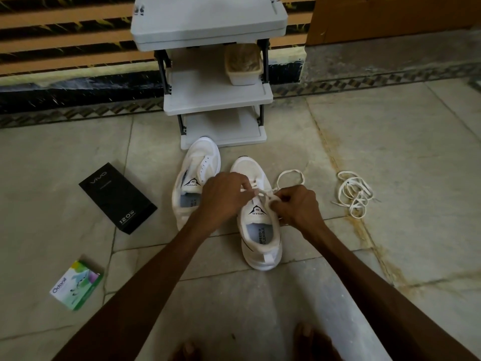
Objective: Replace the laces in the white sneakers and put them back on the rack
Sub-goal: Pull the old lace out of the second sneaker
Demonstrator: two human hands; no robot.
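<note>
Stone floor | left hand, right hand | fingers curled (pinching) lace

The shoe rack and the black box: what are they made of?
Shoe rack: likely moulded plastic, matte pale grey, with rounded shelf edges. Black box: probably cardboard, smooth matte finish, crisp corners and printed lettering.

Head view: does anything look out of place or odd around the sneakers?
Nothing looks damaged. A loose lace lies tangled on the floor right of the sneakers, and the left sneaker has bare eyelets. The left hand and right hand pinch the threaded lace on the right sneaker.
</note>
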